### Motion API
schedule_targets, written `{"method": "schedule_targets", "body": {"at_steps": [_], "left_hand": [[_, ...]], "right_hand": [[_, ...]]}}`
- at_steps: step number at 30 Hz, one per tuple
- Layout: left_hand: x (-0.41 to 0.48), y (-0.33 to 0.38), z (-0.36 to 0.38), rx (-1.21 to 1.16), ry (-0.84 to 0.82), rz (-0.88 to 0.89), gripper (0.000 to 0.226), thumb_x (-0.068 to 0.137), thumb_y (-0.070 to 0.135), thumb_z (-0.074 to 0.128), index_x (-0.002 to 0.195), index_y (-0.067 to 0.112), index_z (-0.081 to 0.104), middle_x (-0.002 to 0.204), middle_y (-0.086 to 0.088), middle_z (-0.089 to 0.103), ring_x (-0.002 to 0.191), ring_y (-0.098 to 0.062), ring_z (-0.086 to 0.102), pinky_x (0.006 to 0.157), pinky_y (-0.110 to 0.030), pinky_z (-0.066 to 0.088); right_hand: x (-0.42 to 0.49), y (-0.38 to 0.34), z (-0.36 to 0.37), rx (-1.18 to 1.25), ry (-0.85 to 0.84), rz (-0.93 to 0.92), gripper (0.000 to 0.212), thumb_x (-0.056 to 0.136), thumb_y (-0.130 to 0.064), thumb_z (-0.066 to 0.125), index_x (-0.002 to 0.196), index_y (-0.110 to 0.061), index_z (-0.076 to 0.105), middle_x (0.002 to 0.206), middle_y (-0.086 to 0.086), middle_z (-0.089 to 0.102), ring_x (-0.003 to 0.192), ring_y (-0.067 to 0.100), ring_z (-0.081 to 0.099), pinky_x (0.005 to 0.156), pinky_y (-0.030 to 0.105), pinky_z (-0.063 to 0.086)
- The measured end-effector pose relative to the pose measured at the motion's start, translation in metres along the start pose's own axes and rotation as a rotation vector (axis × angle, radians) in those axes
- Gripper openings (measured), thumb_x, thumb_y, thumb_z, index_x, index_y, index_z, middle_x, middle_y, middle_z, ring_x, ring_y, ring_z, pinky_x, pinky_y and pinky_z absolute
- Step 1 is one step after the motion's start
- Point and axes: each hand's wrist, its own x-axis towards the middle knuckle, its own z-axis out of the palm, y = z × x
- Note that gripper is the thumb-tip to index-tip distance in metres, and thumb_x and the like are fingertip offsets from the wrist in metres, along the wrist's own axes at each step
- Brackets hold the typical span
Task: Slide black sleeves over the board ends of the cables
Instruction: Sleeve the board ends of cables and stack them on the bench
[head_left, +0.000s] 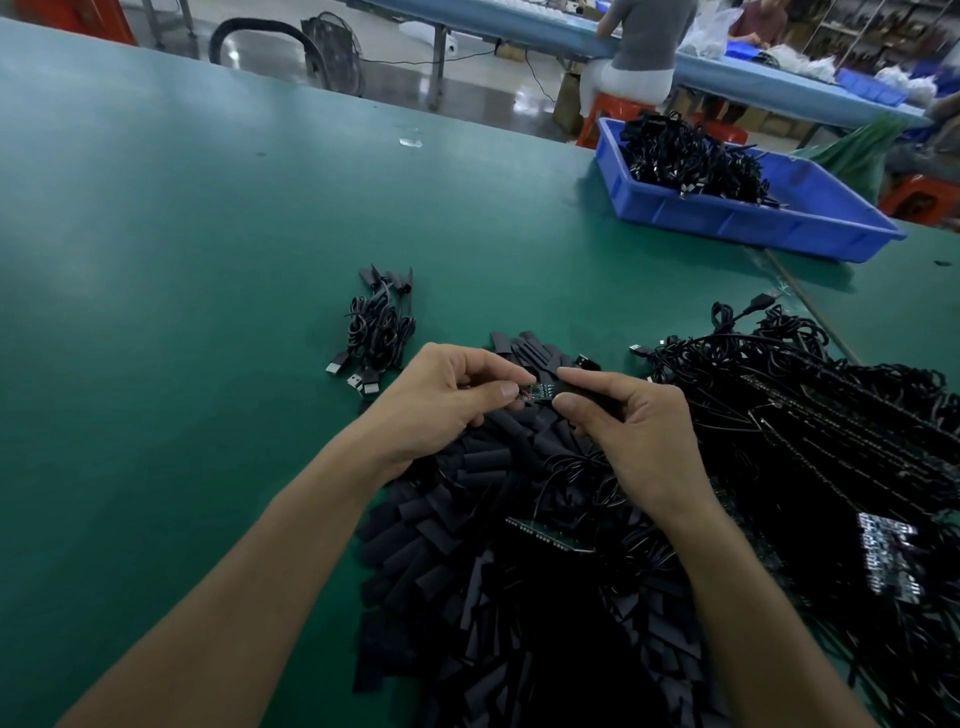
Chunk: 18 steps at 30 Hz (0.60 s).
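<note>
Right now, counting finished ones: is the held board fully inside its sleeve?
No: green board shows bare between the left hand and the right hand's black sleeve.

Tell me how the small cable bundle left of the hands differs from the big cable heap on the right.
Size: the small bundle holds a handful of cables; the big heap holds very many.
Ends: the small bundle's board ends wear black sleeves; the big heap shows bare boards.
Both are coiled black cables with USB plugs.
</note>
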Motion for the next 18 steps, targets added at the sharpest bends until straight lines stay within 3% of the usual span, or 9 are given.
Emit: {"method": "schedule_targets", "body": {"at_steps": [2, 4, 7, 12, 16, 18], "left_hand": [[-0.0005, 0.0004, -0.0005, 0.009, -0.005, -0.004, 0.02, 0.096, 0.007, 0.064, 0.099, 0.023, 0.076, 0.077, 0.007, 0.076, 0.08, -0.011, 0.062, 0.064, -0.014, 0.045], [-0.0004, -0.0001, -0.0009, 0.016, -0.007, -0.003, 0.02, 0.096, 0.007, 0.064, 0.099, 0.022, 0.077, 0.076, 0.008, 0.075, 0.077, -0.007, 0.061, 0.064, -0.014, 0.045], [0.0002, -0.0011, -0.0019, 0.023, -0.008, 0.0, 0.019, 0.095, 0.008, 0.066, 0.098, 0.023, 0.078, 0.076, 0.007, 0.075, 0.074, -0.007, 0.06, 0.066, -0.016, 0.045], [0.0005, -0.0019, 0.0003, 0.014, -0.034, 0.011, 0.021, 0.092, 0.008, 0.07, 0.089, 0.027, 0.078, 0.064, 0.012, 0.066, 0.059, 0.0, 0.052, 0.06, -0.01, 0.04], [0.0013, -0.003, 0.0023, -0.025, -0.025, -0.016, 0.017, 0.09, 0.009, 0.073, 0.088, 0.025, 0.077, 0.074, -0.005, 0.074, 0.067, -0.008, 0.058, 0.065, -0.015, 0.045], [0.0006, -0.0039, 0.0013, -0.037, 0.01, -0.039, 0.007, 0.089, 0.014, 0.076, 0.09, 0.02, 0.073, 0.07, 0.001, 0.074, 0.057, -0.004, 0.059, 0.055, -0.011, 0.044]], "right_hand": [[0.0007, -0.0003, -0.0005, 0.001, -0.009, 0.0, 0.033, 0.076, -0.031, 0.079, 0.107, -0.037, 0.071, 0.091, -0.011, 0.077, 0.079, 0.003, 0.071, 0.078, 0.024, 0.058], [0.0014, 0.0001, -0.0007, 0.034, 0.0, 0.002, 0.035, 0.078, -0.018, 0.082, 0.106, -0.035, 0.07, 0.084, -0.001, 0.076, 0.075, 0.013, 0.071, 0.075, 0.029, 0.059], [0.0012, 0.0003, -0.001, 0.085, 0.0, -0.006, 0.024, 0.076, -0.009, 0.082, 0.093, -0.023, 0.072, 0.083, 0.001, 0.076, 0.068, 0.015, 0.072, 0.068, 0.024, 0.059], [0.0015, -0.0015, -0.0008, 0.109, -0.078, 0.007, 0.024, 0.073, -0.005, 0.083, 0.089, -0.021, 0.076, 0.077, -0.001, 0.076, 0.067, 0.01, 0.07, 0.066, 0.019, 0.056], [0.0021, -0.0001, 0.0021, 0.147, -0.068, -0.007, 0.024, 0.074, 0.0, 0.082, 0.089, -0.018, 0.076, 0.072, -0.005, 0.075, 0.061, 0.008, 0.069, 0.062, 0.015, 0.052], [0.0009, 0.0003, 0.0042, 0.142, -0.036, -0.017, 0.022, 0.074, -0.005, 0.082, 0.089, -0.019, 0.076, 0.072, -0.003, 0.075, 0.059, 0.011, 0.069, 0.061, 0.017, 0.052]]}}
